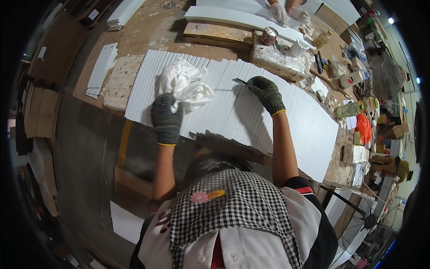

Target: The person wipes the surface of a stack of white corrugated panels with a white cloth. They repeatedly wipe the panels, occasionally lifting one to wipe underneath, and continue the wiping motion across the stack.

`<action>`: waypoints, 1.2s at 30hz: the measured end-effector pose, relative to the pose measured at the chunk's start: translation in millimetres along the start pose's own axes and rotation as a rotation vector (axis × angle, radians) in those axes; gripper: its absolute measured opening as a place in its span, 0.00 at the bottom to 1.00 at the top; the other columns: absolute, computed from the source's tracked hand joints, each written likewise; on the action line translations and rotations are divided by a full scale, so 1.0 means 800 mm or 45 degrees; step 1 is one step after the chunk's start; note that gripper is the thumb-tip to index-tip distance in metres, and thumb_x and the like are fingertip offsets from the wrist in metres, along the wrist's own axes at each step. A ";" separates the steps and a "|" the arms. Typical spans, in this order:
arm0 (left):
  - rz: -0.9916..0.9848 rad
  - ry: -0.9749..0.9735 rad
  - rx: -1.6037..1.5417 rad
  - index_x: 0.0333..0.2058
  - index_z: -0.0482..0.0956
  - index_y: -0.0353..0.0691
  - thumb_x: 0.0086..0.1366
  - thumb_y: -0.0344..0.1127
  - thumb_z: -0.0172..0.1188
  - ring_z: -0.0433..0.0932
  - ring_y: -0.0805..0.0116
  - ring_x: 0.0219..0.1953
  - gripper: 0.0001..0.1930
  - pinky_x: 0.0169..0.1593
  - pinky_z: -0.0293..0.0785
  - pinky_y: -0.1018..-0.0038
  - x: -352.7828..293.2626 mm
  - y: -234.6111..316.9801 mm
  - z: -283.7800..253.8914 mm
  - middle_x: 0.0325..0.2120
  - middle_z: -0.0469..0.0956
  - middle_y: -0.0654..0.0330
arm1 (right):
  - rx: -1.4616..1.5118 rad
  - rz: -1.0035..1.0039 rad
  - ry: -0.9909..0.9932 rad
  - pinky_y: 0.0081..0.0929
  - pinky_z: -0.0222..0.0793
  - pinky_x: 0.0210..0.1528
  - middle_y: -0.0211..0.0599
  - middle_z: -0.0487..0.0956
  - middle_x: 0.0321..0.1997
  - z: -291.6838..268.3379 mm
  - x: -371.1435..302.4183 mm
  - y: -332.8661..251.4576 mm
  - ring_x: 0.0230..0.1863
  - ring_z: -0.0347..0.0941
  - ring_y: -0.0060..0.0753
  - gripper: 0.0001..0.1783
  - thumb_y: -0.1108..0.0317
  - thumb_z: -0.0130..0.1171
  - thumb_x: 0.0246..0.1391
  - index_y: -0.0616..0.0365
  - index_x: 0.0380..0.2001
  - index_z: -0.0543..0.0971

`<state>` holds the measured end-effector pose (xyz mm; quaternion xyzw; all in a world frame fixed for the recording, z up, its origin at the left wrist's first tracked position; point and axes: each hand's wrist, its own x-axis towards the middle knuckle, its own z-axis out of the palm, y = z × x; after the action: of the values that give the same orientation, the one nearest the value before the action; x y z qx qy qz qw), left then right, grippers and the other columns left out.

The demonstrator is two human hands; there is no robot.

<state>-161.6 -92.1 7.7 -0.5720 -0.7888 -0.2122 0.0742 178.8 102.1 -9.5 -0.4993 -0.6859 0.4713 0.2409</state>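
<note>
My left hand (167,119), in a dark knit glove with a yellow cuff, is closed on a crumpled white cloth (183,83). The cloth lies over the left part of a broad row of white slats (295,130), set side by side on the workbench. Above the middle of that row, my right hand (266,95), gloved alike, grips a putty knife (240,81). Its flat dark blade points left toward the cloth, and the fingers hide its handle.
Beyond the slats stand a stained white block (280,58), an open can (269,36) and a white cup (298,47). Another person's gloved hands (278,13) work at long white boards at the far side. Jars (349,110) and a red bag (363,129) crowd the right.
</note>
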 end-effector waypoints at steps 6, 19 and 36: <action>-0.264 0.712 0.087 0.51 0.80 0.37 0.70 0.42 0.73 0.81 0.46 0.54 0.19 0.60 0.78 0.53 0.027 -0.198 -0.080 0.49 0.80 0.45 | 0.016 0.008 -0.063 0.29 0.79 0.58 0.35 0.92 0.48 0.057 0.008 -0.052 0.49 0.85 0.25 0.14 0.70 0.69 0.67 0.57 0.54 0.89; -0.526 0.448 0.421 0.46 0.82 0.45 0.61 0.53 0.68 0.81 0.39 0.50 0.21 0.55 0.78 0.45 0.062 -0.378 0.015 0.45 0.83 0.45 | -0.523 -0.134 -0.307 0.41 0.82 0.57 0.46 0.90 0.52 0.138 -0.014 -0.122 0.51 0.89 0.47 0.18 0.63 0.68 0.66 0.49 0.57 0.89; -0.591 0.529 0.540 0.42 0.84 0.49 0.59 0.54 0.70 0.82 0.45 0.47 0.19 0.51 0.78 0.45 0.076 -0.353 0.025 0.41 0.83 0.52 | -0.545 -0.258 -0.353 0.39 0.83 0.58 0.41 0.92 0.54 0.279 0.079 -0.200 0.49 0.89 0.34 0.19 0.60 0.63 0.74 0.48 0.64 0.87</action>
<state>-443.1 -102.8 -59.1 -0.2947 -0.8920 -0.1670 0.2994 -97.5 60.2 25.8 -0.3983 -0.8428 0.3530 0.0797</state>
